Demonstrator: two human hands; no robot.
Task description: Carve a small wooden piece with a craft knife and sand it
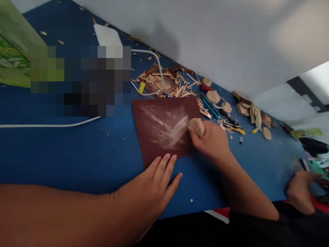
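Observation:
A dark red-brown sheet of sandpaper [151, 144] lies on the blue table, streaked with pale wood dust. My left hand [160, 183] rests flat at its near edge, fingers stretched out and fingertips on the paper. Over the right side of the sheet, my right hand [212, 139] is closed around a small pale wooden block [197, 127]. The fingers on the far side of the block are hidden. Whether the block touches the paper I cannot tell.
Wood shavings [183, 87] are heaped behind the sheet. Blue pens [209, 106], wooden discs [212, 97] and cut wood pieces [255, 115] line the wall side. A white cable [51, 126] crosses the left. Another person's hand [305, 176] is at far right.

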